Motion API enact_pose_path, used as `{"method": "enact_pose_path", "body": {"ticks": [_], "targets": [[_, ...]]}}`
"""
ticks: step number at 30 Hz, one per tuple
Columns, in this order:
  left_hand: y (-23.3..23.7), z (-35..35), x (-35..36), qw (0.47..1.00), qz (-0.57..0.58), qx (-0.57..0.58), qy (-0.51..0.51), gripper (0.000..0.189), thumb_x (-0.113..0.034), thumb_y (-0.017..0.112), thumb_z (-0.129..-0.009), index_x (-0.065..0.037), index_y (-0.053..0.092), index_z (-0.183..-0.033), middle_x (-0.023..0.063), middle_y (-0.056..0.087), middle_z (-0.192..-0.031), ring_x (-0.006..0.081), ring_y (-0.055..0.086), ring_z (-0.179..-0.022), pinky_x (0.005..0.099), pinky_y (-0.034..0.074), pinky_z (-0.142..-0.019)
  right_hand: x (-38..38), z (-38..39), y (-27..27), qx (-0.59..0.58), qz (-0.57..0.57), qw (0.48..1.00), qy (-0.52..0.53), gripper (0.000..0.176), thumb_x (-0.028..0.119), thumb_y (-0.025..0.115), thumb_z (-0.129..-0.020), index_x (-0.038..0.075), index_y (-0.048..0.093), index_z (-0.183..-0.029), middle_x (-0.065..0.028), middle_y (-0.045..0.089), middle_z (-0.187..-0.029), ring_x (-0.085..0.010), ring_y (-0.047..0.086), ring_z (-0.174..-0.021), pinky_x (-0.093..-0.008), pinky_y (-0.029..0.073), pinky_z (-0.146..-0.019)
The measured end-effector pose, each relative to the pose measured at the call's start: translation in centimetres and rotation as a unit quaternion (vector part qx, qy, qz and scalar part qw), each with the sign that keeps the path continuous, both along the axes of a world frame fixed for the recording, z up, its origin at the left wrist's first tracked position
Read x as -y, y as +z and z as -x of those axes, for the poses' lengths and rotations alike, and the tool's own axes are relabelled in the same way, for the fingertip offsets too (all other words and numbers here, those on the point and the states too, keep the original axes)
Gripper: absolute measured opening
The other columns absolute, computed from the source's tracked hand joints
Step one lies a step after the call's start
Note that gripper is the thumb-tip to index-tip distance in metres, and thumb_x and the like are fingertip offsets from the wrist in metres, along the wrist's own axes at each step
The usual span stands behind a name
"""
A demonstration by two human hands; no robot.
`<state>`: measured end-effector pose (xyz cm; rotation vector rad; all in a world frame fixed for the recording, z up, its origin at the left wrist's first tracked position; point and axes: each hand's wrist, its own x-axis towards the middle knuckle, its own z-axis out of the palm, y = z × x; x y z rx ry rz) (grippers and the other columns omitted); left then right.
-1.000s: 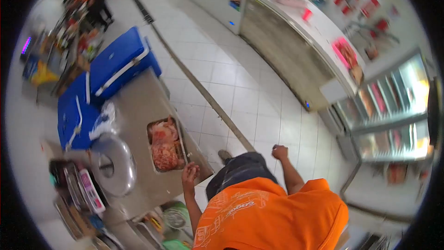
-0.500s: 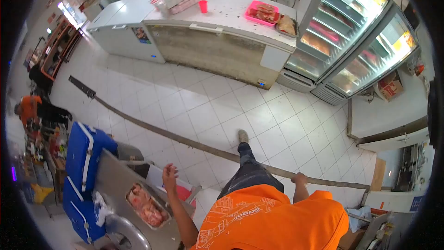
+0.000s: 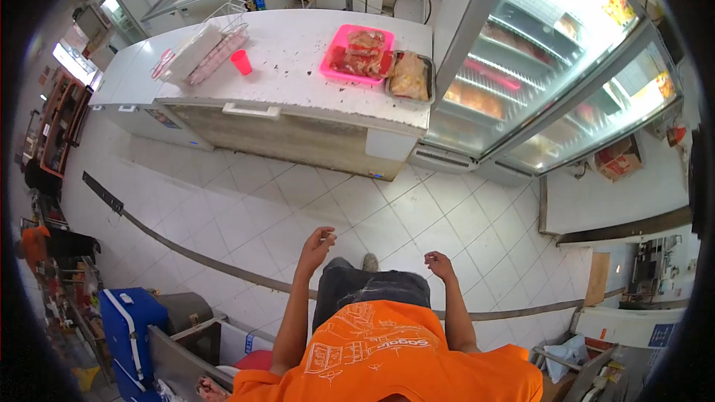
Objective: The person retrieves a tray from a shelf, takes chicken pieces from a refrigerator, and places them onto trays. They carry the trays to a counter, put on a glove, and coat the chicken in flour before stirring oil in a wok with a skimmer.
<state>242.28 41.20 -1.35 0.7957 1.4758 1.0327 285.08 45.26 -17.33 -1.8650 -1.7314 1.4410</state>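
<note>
My left hand (image 3: 319, 245) is raised in front of me over the tiled floor (image 3: 372, 208), fingers loosely apart and nothing in it. Lower on the right, my right hand (image 3: 438, 263) hangs free with its fingers slightly curled and apart, also empty. Neither hand touches anything. Ahead stands a long white chest freezer (image 3: 290, 37). On its top are a pink tray (image 3: 328, 71) of packed meat, a dark tray (image 3: 409, 76) with pale poultry, a red cup (image 3: 241, 62) and a wire basket (image 3: 223, 33) beside white packages (image 3: 192, 48).
Lit glass-door fridges (image 3: 514, 52) stand at the right. Blue coolers (image 3: 132, 327) and a metal table (image 3: 182, 361) are at the lower left. A person in orange (image 3: 35, 247) is at the far left. A dark strip (image 3: 194, 253) crosses the floor.
The freezer and its trays appear closer. Both my hands have moved forward and up in the view. The metal table with its meat tray has slid down toward the lower edge.
</note>
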Motion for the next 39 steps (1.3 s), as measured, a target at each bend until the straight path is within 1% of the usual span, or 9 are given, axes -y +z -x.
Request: {"method": "enact_pose_path", "body": {"ticks": [3,10,13,17,21,26,28,34,39], "targets": [[0.1,0.4,-8.2,1.0,-0.015,0.011,-0.008,0.025,-0.022,0.056,-0.09,-0.008,0.056,-0.11,0.0023,0.061,-0.095,0.0108,0.057,-0.079,0.0265,0.044,-0.068,-9.0,4.0,5.4,-0.164,0.078,0.969,-0.165,0.024,0.019,0.049,-0.093,0.004,0.059,-0.107,-0.0061,0.064,-0.088,-0.0141,0.061,-0.074,-0.0278,0.05,-0.064],[-1.5,3.0,-26.6,0.986,-0.001,0.15,0.068,0.023,-0.019,0.058,-0.089,-0.005,0.056,-0.107,0.0024,0.059,-0.089,0.0096,0.056,-0.077,0.0232,0.045,-0.067,-35.7,16.6,11.6,-0.426,0.044,0.865,-0.261,0.032,0.019,0.046,-0.094,0.0,0.047,-0.119,-0.0147,0.057,-0.106,-0.0248,0.06,-0.092,-0.0365,0.052,-0.085],[-0.9,4.6,-35.3,0.982,-0.038,0.166,0.085,0.022,-0.016,0.059,-0.088,-0.003,0.056,-0.106,0.002,0.059,-0.088,0.0094,0.056,-0.077,0.0228,0.045,-0.067,-44.8,20.1,9.8,-0.53,0.056,0.742,-0.406,0.034,0.015,0.045,-0.093,0.0,0.041,-0.123,-0.0171,0.049,-0.114,-0.0289,0.054,-0.103,-0.0431,0.049,-0.091],[-5.2,5.7,-48.6,0.982,-0.032,0.109,0.15,0.033,-0.017,0.065,-0.083,-0.002,0.052,-0.109,0.0049,0.057,-0.094,0.0116,0.056,-0.077,0.0242,0.046,-0.069,-48.4,21.5,8.3,-0.517,0.066,0.725,-0.45,0.03,0.015,0.05,-0.092,0.002,0.044,-0.117,-0.0136,0.049,-0.11,-0.0268,0.052,-0.102,-0.0413,0.049,-0.09],[-6.4,4.6,-56.8,0.927,-0.039,0.209,0.308,0.046,-0.009,0.068,-0.076,-0.002,0.044,-0.114,0.0087,0.057,-0.097,0.0168,0.059,-0.08,0.0298,0.054,-0.063,-45.1,21.2,9.4,-0.503,0.081,0.728,-0.459,0.035,0.022,0.051,-0.092,0.004,0.044,-0.12,-0.0127,0.049,-0.118,-0.0279,0.051,-0.109,-0.0421,0.048,-0.091],[-5.3,5.5,-55.9,0.918,0.02,0.139,0.37,0.049,0.0,0.066,-0.071,-0.001,0.042,-0.113,0.0098,0.058,-0.096,0.0192,0.062,-0.076,0.0334,0.058,-0.052,-38.1,18.0,10.3,-0.509,0.164,0.731,-0.423,0.057,0.037,0.057,-0.085,0.01,0.038,-0.131,-0.0087,0.042,-0.134,-0.0282,0.046,-0.118,-0.0413,0.045,-0.094],[-5.6,6.3,-53.3,0.915,0.082,0.136,0.37,0.033,-0.011,0.064,-0.074,-0.003,0.053,-0.104,0.0088,0.06,-0.089,0.0189,0.063,-0.075,0.0318,0.055,-0.053,-35.9,17.0,11.5,-0.488,0.184,0.733,-0.437,0.059,0.039,0.051,-0.086,0.009,0.035,-0.134,-0.0111,0.042,-0.134,-0.0297,0.046,-0.119,-0.0433,0.044,-0.095],[-6.3,6.9,-39.7,0.904,0.152,0.158,0.367,0.015,-0.015,0.052,-0.074,-0.009,0.057,-0.087,0.0038,0.057,-0.079,0.0155,0.057,-0.065,0.0327,0.048,-0.052,-33.9,14.0,11.3,-0.465,0.202,0.765,-0.397,0.055,0.018,0.044,-0.077,0.006,0.037,-0.131,-0.0144,0.044,-0.13,-0.0305,0.045,-0.12,-0.0464,0.043,-0.097],[-9.7,4.1,-32.4,0.845,-0.014,0.332,0.418,0.013,-0.007,0.046,-0.065,-0.01,0.049,-0.077,0.0026,0.051,-0.075,0.0174,0.053,-0.069,0.0333,0.047,-0.065,-34.8,11.9,10.6,-0.455,0.198,0.791,-0.358,0.049,0.017,0.044,-0.075,0.006,0.045,-0.123,-0.0105,0.052,-0.122,-0.0294,0.052,-0.111,-0.047,0.045,-0.093]]}}
